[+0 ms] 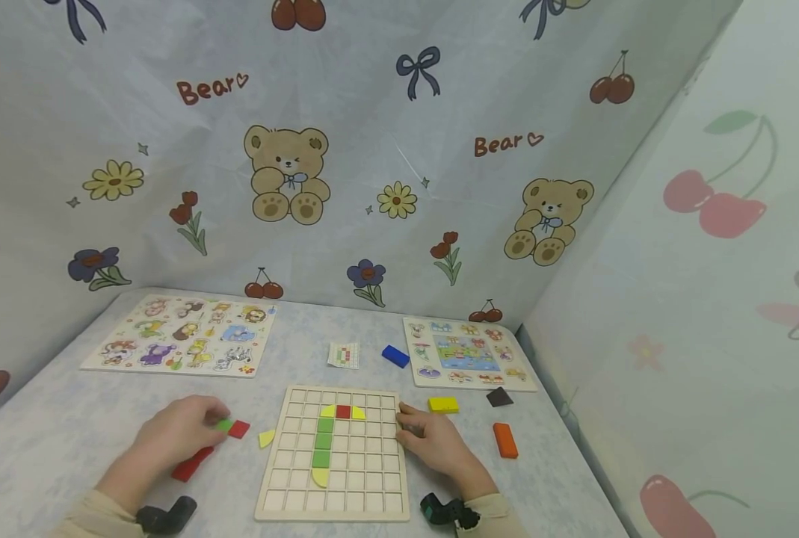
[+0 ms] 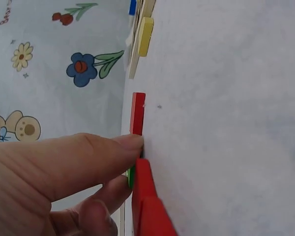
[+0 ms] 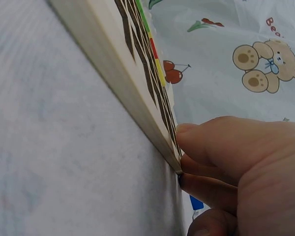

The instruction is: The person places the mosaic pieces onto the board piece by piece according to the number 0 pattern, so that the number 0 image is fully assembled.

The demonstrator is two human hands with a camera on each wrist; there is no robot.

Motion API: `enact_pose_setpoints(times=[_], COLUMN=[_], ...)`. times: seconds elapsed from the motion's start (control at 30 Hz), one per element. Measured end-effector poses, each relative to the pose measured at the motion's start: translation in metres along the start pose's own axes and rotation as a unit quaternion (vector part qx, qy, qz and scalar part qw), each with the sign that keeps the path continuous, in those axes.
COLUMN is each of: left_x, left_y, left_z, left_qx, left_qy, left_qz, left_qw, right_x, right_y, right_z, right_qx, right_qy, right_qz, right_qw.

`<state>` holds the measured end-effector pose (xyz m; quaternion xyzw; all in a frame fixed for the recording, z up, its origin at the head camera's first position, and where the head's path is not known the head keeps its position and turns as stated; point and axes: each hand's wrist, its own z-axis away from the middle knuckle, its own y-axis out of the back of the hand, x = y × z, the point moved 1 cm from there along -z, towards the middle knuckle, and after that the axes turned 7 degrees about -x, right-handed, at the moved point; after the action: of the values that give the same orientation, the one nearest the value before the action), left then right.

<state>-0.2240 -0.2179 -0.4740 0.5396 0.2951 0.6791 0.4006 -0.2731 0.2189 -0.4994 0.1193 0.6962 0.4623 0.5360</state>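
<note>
The small green square tile [image 1: 223,425] lies under our left hand [image 1: 173,433], fingertips pinching it, left of the wooden grid board [image 1: 335,497], whose right edge our right hand [image 1: 433,441] grips.

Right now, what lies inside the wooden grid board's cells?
The grid board holds a green column, a red square and yellow curved pieces. The right hand covers edge cells.
</note>
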Motion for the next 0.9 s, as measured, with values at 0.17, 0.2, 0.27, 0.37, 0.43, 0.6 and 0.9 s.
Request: enact_pose_setpoints(times=[0.17, 0.2, 0.27, 0.37, 0.43, 0.6, 0.9], left_x=[0.0, 0.0, 0.001, 0.002, 0.004, 0.013, 0.06], left_y=[0.001, 0.001, 0.001, 0.004, 0.005, -0.002, -0.035], left_z=[0.0, 0.001, 0.001, 0.002, 0.003, 0.003, 0.013], left_qx=[0.006, 0.008, 0.008, 0.013, 0.019, 0.042, -0.008], left_qy=[0.014, 0.016, 0.017, 0.021, 0.023, -0.023, -0.131], left_qz=[-0.015, -0.016, -0.015, -0.01, -0.004, 0.008, 0.094], left_qw=[0.9998, 0.9997, 0.9997, 0.9996, 0.9996, 0.9988, 0.9868], right_x=[0.001, 0.001, 0.001, 0.001, 0.002, 0.003, 0.004], right_y=[-0.001, 0.0, 0.0, 0.0, 0.0, -0.001, -0.001], right_z=[0.0, 0.0, 0.0, 0.0, -0.001, -0.001, -0.002], right_qx=[0.0, 0.0, 0.0, -0.001, -0.001, -0.004, -0.004], right_qy=[-0.002, -0.002, -0.003, -0.003, -0.003, -0.006, -0.008], right_qz=[0.003, 0.003, 0.003, 0.003, 0.004, 0.003, 0.006], right_qw=[1.0, 1.0, 1.0, 1.0, 1.0, 1.0, 1.0])
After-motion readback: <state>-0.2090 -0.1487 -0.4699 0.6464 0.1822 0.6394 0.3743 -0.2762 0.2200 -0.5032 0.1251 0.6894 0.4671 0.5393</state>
